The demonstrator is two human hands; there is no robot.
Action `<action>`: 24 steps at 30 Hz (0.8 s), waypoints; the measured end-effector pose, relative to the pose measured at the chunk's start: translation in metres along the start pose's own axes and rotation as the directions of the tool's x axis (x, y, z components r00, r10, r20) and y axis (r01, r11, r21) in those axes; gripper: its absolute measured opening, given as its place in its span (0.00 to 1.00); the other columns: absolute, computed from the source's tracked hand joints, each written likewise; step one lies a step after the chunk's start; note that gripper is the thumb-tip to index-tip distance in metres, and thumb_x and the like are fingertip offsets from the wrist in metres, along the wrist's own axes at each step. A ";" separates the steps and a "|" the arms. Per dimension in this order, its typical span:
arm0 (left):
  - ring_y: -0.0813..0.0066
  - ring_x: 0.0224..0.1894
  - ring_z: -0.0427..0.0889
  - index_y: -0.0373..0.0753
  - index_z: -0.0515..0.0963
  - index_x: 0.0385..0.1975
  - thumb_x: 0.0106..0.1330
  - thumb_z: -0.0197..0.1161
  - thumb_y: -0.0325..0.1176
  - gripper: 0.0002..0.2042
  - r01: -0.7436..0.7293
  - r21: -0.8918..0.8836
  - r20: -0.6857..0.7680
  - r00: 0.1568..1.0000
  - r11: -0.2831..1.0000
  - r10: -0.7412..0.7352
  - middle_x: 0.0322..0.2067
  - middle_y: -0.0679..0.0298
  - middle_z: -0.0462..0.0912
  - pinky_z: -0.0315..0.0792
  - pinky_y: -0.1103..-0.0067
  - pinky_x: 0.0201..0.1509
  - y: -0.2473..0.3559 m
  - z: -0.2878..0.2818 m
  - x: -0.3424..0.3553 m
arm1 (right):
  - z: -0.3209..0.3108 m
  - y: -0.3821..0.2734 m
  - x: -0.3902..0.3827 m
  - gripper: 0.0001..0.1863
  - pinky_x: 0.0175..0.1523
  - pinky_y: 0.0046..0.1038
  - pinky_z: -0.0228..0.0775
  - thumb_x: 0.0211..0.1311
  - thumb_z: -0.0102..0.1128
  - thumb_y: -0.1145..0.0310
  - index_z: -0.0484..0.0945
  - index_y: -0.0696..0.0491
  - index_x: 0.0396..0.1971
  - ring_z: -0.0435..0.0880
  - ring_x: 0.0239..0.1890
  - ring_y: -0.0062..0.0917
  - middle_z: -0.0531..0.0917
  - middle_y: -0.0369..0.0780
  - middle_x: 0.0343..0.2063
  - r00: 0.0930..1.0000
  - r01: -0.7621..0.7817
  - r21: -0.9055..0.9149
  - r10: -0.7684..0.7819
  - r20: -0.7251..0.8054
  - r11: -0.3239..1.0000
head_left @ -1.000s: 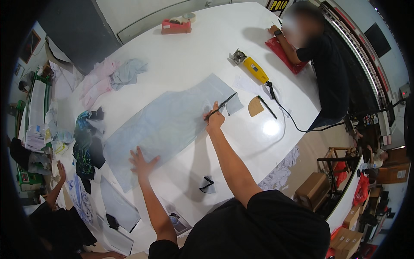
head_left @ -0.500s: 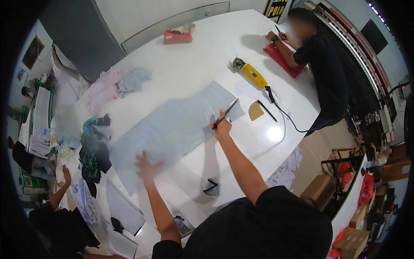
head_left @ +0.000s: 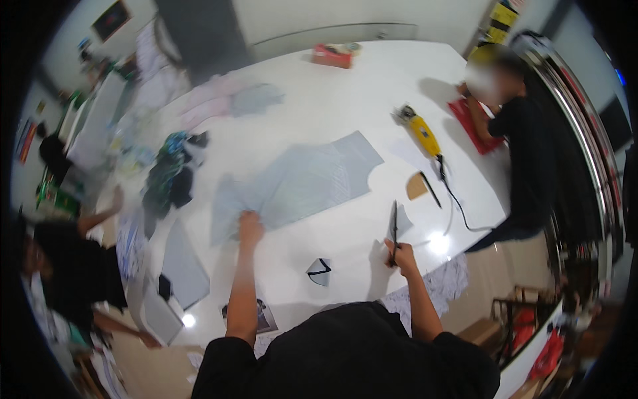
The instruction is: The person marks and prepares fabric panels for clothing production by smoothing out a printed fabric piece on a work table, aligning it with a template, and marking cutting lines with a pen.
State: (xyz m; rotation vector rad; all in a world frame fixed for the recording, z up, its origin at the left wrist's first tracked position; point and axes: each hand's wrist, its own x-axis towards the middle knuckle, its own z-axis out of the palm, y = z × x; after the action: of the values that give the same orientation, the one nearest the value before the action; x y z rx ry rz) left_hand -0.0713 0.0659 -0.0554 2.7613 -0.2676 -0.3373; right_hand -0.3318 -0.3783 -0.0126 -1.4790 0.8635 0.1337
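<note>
My left hand [head_left: 251, 226] grips and bunches the near left end of a long pale grey-blue fabric piece [head_left: 319, 173] on the white table [head_left: 352, 93]. My right hand [head_left: 402, 256] holds black scissors [head_left: 396, 223] beside a small grey cut-off [head_left: 403, 216], below the fabric's notched right end. Between my arms lies another small piece with a black strip [head_left: 319, 276]. To the right are a brown curved template [head_left: 417, 187], a black pen [head_left: 430, 189] and a yellow electric cutter [head_left: 425, 136] with a cord.
A co-worker in black [head_left: 525, 153] leans over a red packet [head_left: 475, 126] at the right; another [head_left: 66, 259] is at the left edge. Dark patterned cloths [head_left: 169, 176], pink fabric [head_left: 203, 106] and grey panels [head_left: 186, 263] lie leftward. A red tape dispenser [head_left: 332, 56] stands at the back.
My left hand has gone from spread to closed on the fabric, which is bunched there. My right hand has brought the scissors down and right, off the fabric, beside the cut-off.
</note>
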 end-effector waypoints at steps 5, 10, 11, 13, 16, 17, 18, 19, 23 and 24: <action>0.67 0.45 0.79 0.33 0.74 0.45 0.62 0.68 0.34 0.16 0.152 -0.881 0.370 0.811 0.449 0.452 0.40 0.61 0.80 0.73 0.73 0.52 0.122 -0.106 -0.059 | -0.058 0.007 0.007 0.26 0.19 0.32 0.72 0.60 0.70 0.54 0.77 0.64 0.20 0.82 0.13 0.30 0.80 0.44 0.13 1.000 0.024 -0.504 -0.029 -0.002 0.863; 0.55 0.55 0.79 0.32 0.71 0.58 0.63 0.68 0.38 0.26 -0.151 -0.614 -0.316 0.946 0.775 -0.066 0.56 0.51 0.78 0.74 0.69 0.58 0.113 -0.088 -0.073 | -0.081 -0.001 0.037 0.25 0.29 0.39 0.77 0.53 0.76 0.54 0.78 0.65 0.24 0.86 0.23 0.44 0.83 0.53 0.22 0.988 0.111 -0.739 -0.156 0.009 0.664; 0.52 0.57 0.78 0.32 0.73 0.57 0.61 0.70 0.43 0.28 -0.109 -0.436 -0.426 0.899 0.893 -0.099 0.57 0.49 0.77 0.73 0.67 0.60 0.089 -0.053 -0.068 | -0.087 0.021 0.063 0.26 0.33 0.42 0.78 0.50 0.77 0.55 0.78 0.65 0.25 0.87 0.28 0.51 0.84 0.57 0.26 0.955 0.204 -0.836 -0.290 0.057 0.509; 0.50 0.62 0.74 0.31 0.74 0.57 0.54 0.74 0.50 0.35 -0.024 -0.575 -0.359 0.905 0.818 -0.226 0.58 0.44 0.75 0.69 0.66 0.66 0.092 -0.004 -0.067 | -0.087 0.034 0.081 0.27 0.41 0.46 0.78 0.45 0.80 0.56 0.79 0.67 0.27 0.85 0.37 0.57 0.84 0.60 0.31 0.941 0.218 -0.842 -0.335 0.048 0.493; 0.39 0.69 0.61 0.44 0.68 0.65 0.53 0.73 0.55 0.40 0.206 -0.388 -0.096 0.960 0.898 -0.262 0.67 0.45 0.63 0.63 0.54 0.68 0.162 0.039 -0.072 | -0.088 0.002 0.059 0.27 0.42 0.44 0.79 0.43 0.82 0.56 0.80 0.66 0.28 0.86 0.36 0.53 0.85 0.58 0.30 0.956 0.184 -0.838 -0.290 0.033 0.514; 0.36 0.70 0.59 0.46 0.67 0.66 0.53 0.72 0.54 0.40 0.337 -0.328 0.007 0.935 0.883 -0.354 0.69 0.46 0.60 0.62 0.49 0.68 0.202 0.035 -0.080 | -0.091 -0.008 0.053 0.27 0.42 0.44 0.79 0.42 0.82 0.56 0.80 0.66 0.28 0.87 0.36 0.53 0.85 0.57 0.29 0.951 0.197 -0.859 -0.305 0.050 0.473; 0.36 0.70 0.57 0.44 0.68 0.65 0.56 0.71 0.51 0.37 0.347 -0.254 -0.065 0.925 0.903 -0.374 0.69 0.46 0.60 0.62 0.47 0.66 0.214 0.044 -0.085 | -0.092 -0.016 0.050 0.28 0.42 0.43 0.79 0.41 0.83 0.56 0.80 0.66 0.28 0.87 0.36 0.52 0.85 0.57 0.29 0.946 0.219 -0.877 -0.315 0.083 0.427; 0.35 0.70 0.56 0.43 0.68 0.64 0.58 0.69 0.49 0.34 0.359 -0.171 -0.130 0.915 0.918 -0.382 0.69 0.46 0.59 0.62 0.45 0.65 0.226 0.054 -0.090 | -0.092 -0.023 0.048 0.28 0.42 0.43 0.79 0.40 0.83 0.56 0.80 0.66 0.28 0.87 0.36 0.52 0.85 0.57 0.29 0.941 0.246 -0.890 -0.314 0.124 0.385; 0.40 0.67 0.64 0.40 0.73 0.59 0.58 0.69 0.42 0.28 0.352 -0.071 -0.135 0.924 0.933 -0.359 0.64 0.49 0.67 0.68 0.50 0.61 0.214 0.073 -0.082 | -0.085 -0.045 0.053 0.28 0.41 0.43 0.80 0.37 0.85 0.56 0.81 0.64 0.26 0.88 0.35 0.49 0.85 0.56 0.28 0.919 0.358 -0.910 -0.253 0.303 0.209; 0.46 0.65 0.67 0.40 0.73 0.57 0.59 0.68 0.40 0.26 0.321 -0.230 -0.075 0.935 0.919 -0.346 0.61 0.51 0.70 0.70 0.53 0.59 0.206 0.083 -0.086 | -0.087 -0.044 0.057 0.28 0.42 0.43 0.80 0.36 0.85 0.56 0.81 0.64 0.26 0.88 0.35 0.48 0.85 0.56 0.28 0.911 0.388 -0.907 -0.217 0.351 0.162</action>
State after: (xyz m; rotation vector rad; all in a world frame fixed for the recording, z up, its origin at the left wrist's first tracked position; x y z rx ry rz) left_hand -0.2050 -0.1308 -0.0395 2.5907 0.2609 -0.2721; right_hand -0.3030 -0.4865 0.0023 -2.8107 0.2239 0.5631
